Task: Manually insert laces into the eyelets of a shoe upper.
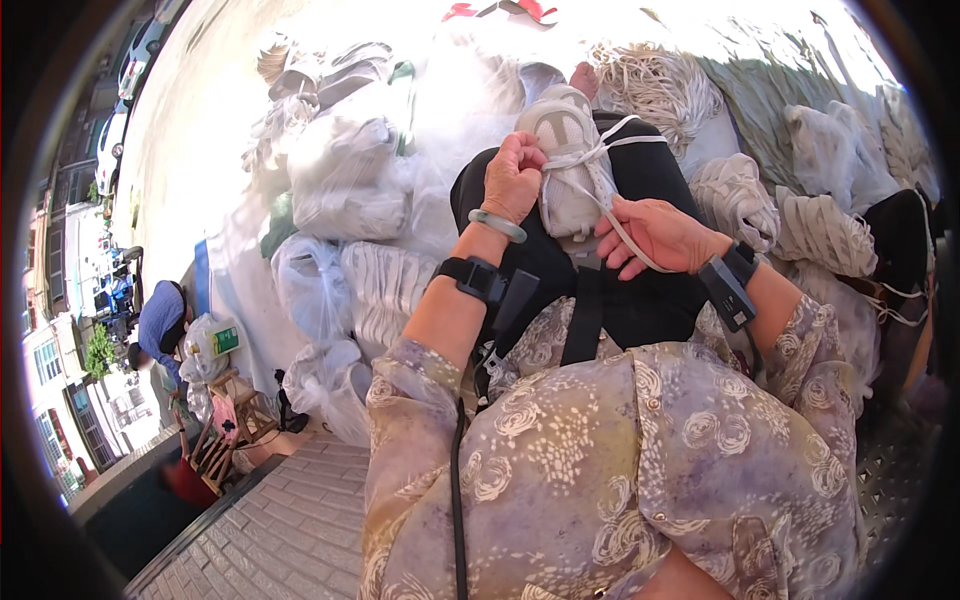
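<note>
1. From where I stand, the pale mesh shoe [572, 130] lies on the person's lap, over black trousers [655, 160], with its laces crossing the top
2. The left hand [513, 178] is at the shoe's left side; its grip is narrow, thumb and fingertips together, seemingly pinching the white lace [577, 158] there
3. The right hand [660, 235] is just right of the shoe, its grip loose and fairly wide, fingers half curled, with a length of lace running across them
4. I take the step in hand to be working the lace on this shoe. The next move seems to call for gathering the slack on the right while the left keeps its pinch
5. A loop of lace strays over the right thigh, and could snag or twist if pulled carelessly
6. Far right lies a heap of pale strands [655, 88]; to the right sit a nested bundle of shoe parts [735, 200] and another bundle [825, 235] beside it
7. To the left, plastic-wrapped bundles [350, 175] crowd the lap, leaving little elbow room
8. Well off to the left, a person in blue [164, 325] bends near a wooden chair [212, 455], clear of the work
</note>
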